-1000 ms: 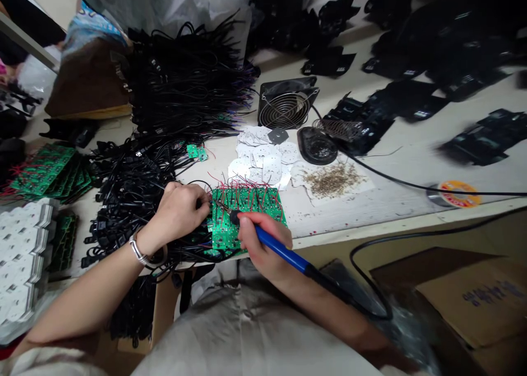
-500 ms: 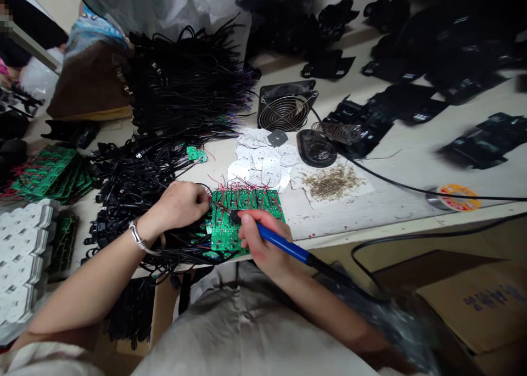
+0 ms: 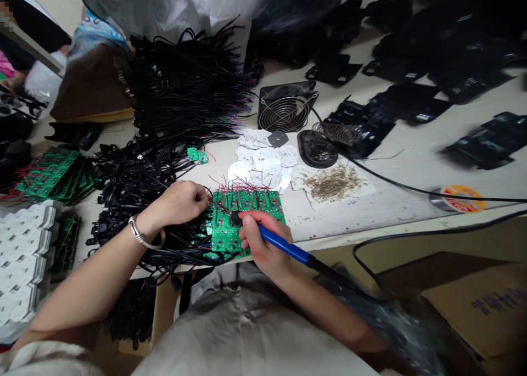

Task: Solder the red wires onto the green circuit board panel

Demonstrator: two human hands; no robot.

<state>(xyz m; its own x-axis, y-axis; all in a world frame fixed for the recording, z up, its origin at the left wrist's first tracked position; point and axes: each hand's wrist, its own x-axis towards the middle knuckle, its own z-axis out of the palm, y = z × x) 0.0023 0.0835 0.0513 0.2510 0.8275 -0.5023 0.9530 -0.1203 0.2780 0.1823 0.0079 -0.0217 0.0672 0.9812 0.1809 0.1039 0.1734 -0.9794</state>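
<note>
A green circuit board [image 3: 247, 214] with thin red wires lies at the near edge of the white table [image 3: 395, 200]. My right hand [image 3: 261, 244] is closed round a blue-handled soldering iron [image 3: 284, 245], whose tip touches the board's left part. My left hand [image 3: 181, 203] is curled at the board's left edge, its fingertips pinched on a black cable [image 3: 193, 252] right at the iron's tip. A metal bracelet sits on that wrist.
Heaps of black cables [image 3: 185, 85] fill the left and back. Stacks of green boards [image 3: 53, 173] and white boards [image 3: 20, 255] lie far left. A small fan [image 3: 286, 107], an iron stand [image 3: 319, 145], white round boards [image 3: 263, 159], a solder spool [image 3: 459, 195] and black parts sit beyond. A cardboard box [image 3: 486, 304] stands lower right.
My left hand has drawn slightly up and left along the board's edge. The iron stays on the board with its handle a little lower. The view has shifted slightly.
</note>
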